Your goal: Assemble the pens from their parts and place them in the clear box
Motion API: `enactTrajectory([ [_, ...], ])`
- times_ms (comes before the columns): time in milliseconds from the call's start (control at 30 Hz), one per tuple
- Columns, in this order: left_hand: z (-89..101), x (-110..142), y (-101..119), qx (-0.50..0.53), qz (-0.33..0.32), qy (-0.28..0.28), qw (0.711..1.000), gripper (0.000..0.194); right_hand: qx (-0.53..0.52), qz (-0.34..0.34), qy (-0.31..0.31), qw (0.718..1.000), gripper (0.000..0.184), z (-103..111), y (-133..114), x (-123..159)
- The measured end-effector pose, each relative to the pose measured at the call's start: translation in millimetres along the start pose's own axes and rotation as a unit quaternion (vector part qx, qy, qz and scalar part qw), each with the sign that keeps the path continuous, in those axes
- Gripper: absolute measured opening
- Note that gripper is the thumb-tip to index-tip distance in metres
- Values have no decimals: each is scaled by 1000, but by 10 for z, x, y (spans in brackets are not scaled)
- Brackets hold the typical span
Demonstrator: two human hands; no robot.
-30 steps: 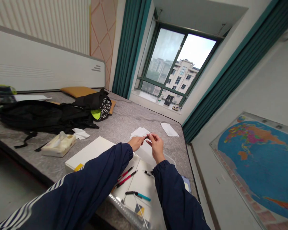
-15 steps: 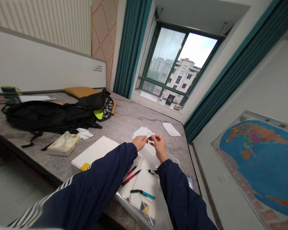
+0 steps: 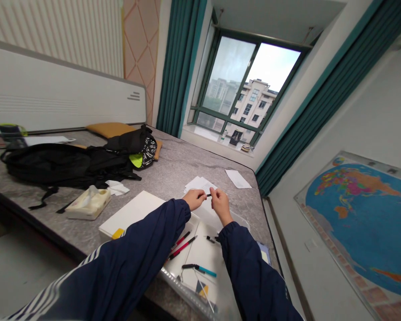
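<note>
Between my two hands is a thin black pen [image 3: 208, 195], mostly covered by the fingers. My left hand [image 3: 194, 199] pinches one end of it, and my right hand [image 3: 220, 205] is closed on the other. Both hands are over the far part of a clear plastic tray [image 3: 177, 285]. On white boxes in it lie a red pen [image 3: 183, 248], a second dark red pen, and a black-and-blue pen [image 3: 199, 270]. Close to my right sleeve is a black pen cap [image 3: 211, 240], partly covered.
Loose white papers [image 3: 199, 183] lie beyond my hands, with another sheet [image 3: 238, 179] farther right. To the left are a white box [image 3: 137, 214], a tissue pack [image 3: 88, 203] and a black backpack [image 3: 60, 165]. A world map [image 3: 364, 214] hangs on the right wall.
The right hand has turned slightly, its fingers now curled in closer, and a bit more of the black pen shows between the hands. The view has shifted a little.
</note>
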State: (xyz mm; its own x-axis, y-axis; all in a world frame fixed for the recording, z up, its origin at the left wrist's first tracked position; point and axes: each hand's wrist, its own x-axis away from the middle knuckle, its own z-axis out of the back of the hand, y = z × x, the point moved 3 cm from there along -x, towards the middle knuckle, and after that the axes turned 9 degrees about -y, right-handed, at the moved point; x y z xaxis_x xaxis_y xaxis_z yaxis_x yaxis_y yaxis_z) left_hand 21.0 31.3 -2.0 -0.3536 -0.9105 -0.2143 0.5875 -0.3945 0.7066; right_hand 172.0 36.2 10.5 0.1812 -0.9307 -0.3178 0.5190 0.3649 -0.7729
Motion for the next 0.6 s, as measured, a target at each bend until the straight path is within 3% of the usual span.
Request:
enactTrajectory([
  [167, 51, 21, 38, 34, 3, 1, 999, 40, 6, -1, -12, 1000, 61, 1, 5, -11],
  [400, 35, 2, 43, 28, 3, 11, 1000, 41, -21, 20, -1, 1000, 52, 14, -25, -5],
  [600, 37, -8, 29, 30, -6, -6, 1000, 40, -58, 10, -42, 997, 61, -7, 39, -47],
])
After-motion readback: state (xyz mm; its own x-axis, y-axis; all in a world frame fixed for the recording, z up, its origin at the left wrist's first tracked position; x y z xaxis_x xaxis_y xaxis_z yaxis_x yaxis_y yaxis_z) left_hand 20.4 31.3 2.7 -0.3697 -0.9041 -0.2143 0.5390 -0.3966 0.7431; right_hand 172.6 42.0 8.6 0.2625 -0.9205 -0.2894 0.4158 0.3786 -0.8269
